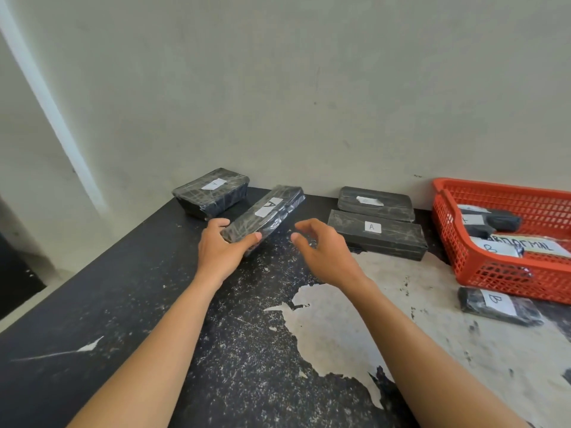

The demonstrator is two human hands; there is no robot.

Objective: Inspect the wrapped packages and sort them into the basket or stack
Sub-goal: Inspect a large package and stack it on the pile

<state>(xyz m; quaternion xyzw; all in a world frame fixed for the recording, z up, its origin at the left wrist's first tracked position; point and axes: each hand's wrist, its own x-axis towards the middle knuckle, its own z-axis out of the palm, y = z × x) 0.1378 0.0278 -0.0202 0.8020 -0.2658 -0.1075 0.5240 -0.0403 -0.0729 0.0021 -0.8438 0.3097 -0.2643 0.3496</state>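
The left hand [221,247] holds a long black package [264,217] by its near end. The left fingers [216,225] curl over one side and the thumb presses the other side, so they pinch the package. The package is wrapped in shiny clear film and has a white label with the letter A on top. It tilts up and away from the fingers, and its far end sits above the dark surface [123,304].

The right hand [324,250] is just beside that package, on its right. The right fingers [304,228] are spread and bent, with nothing in them. They do not touch the package.

Past the left fingers, by the wall [278,88], lies a thick black package [211,193] with a white label. To the right of the right fingers lie two more black packages close together. The nearer one [378,234] has a label with an A. The farther one [375,203] has a torn white label that is too hard to read.

Farther right of the right fingers stands a red basket [469,261] with holes in its walls. Inside it are black packages and white labels; one label shows a B. Just in front of the basket, on the surface, lies a small black package [500,307] with a B label.

The surface is black, with big worn pale patches near the right arm.
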